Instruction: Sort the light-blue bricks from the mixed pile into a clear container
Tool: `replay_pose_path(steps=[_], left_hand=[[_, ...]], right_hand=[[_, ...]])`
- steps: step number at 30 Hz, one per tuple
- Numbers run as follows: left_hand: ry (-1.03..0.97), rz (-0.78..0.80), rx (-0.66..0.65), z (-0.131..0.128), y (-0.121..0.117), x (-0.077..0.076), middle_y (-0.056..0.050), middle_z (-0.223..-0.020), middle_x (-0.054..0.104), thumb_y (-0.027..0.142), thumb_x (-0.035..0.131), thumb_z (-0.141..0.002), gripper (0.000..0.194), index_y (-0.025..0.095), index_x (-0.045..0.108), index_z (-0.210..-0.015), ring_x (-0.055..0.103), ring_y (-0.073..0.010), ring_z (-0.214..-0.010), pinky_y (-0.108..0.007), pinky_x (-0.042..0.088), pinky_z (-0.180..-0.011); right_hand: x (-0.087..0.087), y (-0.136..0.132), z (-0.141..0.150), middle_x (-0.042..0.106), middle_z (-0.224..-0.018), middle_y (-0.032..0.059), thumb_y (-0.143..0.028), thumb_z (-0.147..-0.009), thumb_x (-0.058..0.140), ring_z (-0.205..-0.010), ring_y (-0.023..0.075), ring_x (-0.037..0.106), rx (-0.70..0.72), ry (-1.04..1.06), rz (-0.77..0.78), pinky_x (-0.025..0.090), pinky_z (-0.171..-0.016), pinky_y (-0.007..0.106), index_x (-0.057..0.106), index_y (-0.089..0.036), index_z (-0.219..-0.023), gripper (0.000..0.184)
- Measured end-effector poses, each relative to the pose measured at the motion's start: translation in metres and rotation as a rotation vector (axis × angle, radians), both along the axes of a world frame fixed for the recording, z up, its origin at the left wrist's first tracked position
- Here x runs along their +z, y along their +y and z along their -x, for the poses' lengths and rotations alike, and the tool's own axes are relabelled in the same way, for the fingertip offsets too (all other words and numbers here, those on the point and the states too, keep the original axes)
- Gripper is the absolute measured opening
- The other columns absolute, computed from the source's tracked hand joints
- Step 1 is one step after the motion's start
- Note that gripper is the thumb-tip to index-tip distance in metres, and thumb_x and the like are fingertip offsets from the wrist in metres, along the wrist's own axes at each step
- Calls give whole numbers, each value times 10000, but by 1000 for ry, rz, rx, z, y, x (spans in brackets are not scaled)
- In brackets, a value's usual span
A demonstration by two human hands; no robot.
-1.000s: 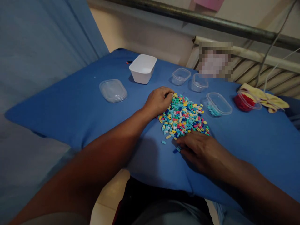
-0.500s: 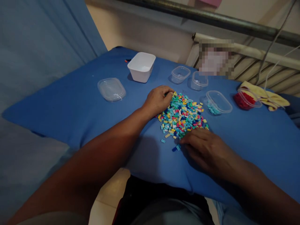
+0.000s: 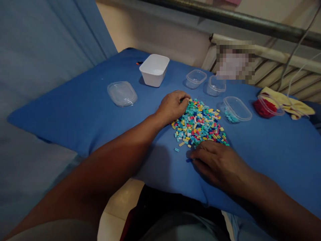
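Observation:
A heap of small multicoloured toy bricks (image 3: 200, 120) lies spread on the blue cloth in front of me. My left hand (image 3: 173, 105) rests against its left edge, fingers curled and the thumb close to the index fingertip; anything held there is hidden. At the near edge of the heap, my right hand (image 3: 213, 160) is palm down with thumb and fingers drawn together over a small toy brick, mostly covered by the fingertips. A dark blue brick (image 3: 188, 160) shows just beside them. One light blue brick (image 3: 177, 150) lies apart on the cloth, left of the right hand.
Behind the heap stand a white tub (image 3: 154, 72) and two clear containers (image 3: 196, 78). To the right are a container with light blue bricks (image 3: 238, 108), another with red pieces (image 3: 265, 107), and a yellow cloth (image 3: 293, 102). Stacked clear lids (image 3: 122, 93) lie left.
My right hand has moved slightly left and nearer, and its fingertips now cover the light blue brick beside the dark blue one. The left hand stays at the heap. The view has shifted a little.

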State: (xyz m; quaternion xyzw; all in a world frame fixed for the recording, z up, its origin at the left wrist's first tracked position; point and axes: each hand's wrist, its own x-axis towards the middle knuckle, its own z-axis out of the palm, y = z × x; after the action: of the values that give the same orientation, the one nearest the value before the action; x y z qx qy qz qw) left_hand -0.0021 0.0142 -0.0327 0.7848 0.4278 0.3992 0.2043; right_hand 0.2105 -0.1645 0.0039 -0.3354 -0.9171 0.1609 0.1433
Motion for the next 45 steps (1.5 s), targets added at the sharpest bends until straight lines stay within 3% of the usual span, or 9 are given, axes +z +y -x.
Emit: replay_pose_path(steps=[5,10,17,22,27,31,35,40,45], left_hand=[[-36,-11,-5,0,-2,-1,-66,-1168,809,210,565,-1027,263,184,815,-1106,739,-237,-1123,-369,551,-1033],[-16,3,-2,1,-2,-1,-62,-1160,809,213,564,-1035,256,197,811,-1100,736,-239,-1136,-368,551,-1022],[-45,-24,1,1,1,-3,-52,-1109,807,213,573,-1024,251,193,815,-1085,736,-226,-1066,-357,548,-982],[-19,-32,-19,1,0,-3,-62,-1140,804,219,566,-1026,254,189,809,-1096,731,-236,-1099,-362,547,-999],[-24,-89,-40,3,-1,-2,-74,-1106,800,215,570,-1023,245,171,801,-1092,733,-240,-1094,-373,556,-994],[-9,-133,-60,3,-4,0,-79,-1132,799,216,569,-1023,244,175,798,-1095,733,-242,-1101,-386,564,-993],[33,-180,-125,1,-12,3,-78,-1183,796,226,569,-1021,247,198,792,-1125,723,-250,-1154,-422,563,-1054],[65,-277,-243,-2,-20,9,-92,-1193,789,218,584,-1025,229,188,776,-1146,723,-258,-1171,-459,560,-1082],[155,-320,-413,-5,-28,17,-126,-1317,756,298,603,-1061,249,176,766,-1206,694,-277,-1259,-513,513,-1156]], right_hand=[[7,2,-6,751,-1109,94,-141,-1101,560,-953,210,743,-27,80,83,640,-834,358,709,-218,-1282,247],[14,10,21,760,-1085,87,-149,-1086,579,-944,208,744,-6,125,50,627,-840,344,713,-207,-1231,206],[2,18,63,691,-868,58,-117,-1072,564,-792,204,654,30,-174,-92,547,-727,334,704,-202,-933,215],[-1,11,66,702,-888,57,-140,-1090,567,-754,195,631,70,-239,-150,516,-702,337,688,-207,-918,220],[14,27,19,777,-1075,75,-105,-1016,590,-954,219,734,-21,-40,-66,573,-825,330,730,-207,-1152,220],[31,56,-54,801,-1010,74,-234,-986,684,-820,244,749,-399,41,-288,584,-762,372,768,-226,-1121,160],[21,82,-107,807,-942,109,-230,-979,693,-803,258,746,-664,60,-427,573,-776,396,809,-196,-1113,181],[-2,89,-125,820,-1062,136,-244,-1014,669,-887,280,766,-652,160,-398,593,-803,415,794,-195,-1201,230],[-3,69,-93,816,-1047,91,-239,-1056,630,-917,262,774,-444,217,-345,606,-825,392,779,-236,-1140,171]])
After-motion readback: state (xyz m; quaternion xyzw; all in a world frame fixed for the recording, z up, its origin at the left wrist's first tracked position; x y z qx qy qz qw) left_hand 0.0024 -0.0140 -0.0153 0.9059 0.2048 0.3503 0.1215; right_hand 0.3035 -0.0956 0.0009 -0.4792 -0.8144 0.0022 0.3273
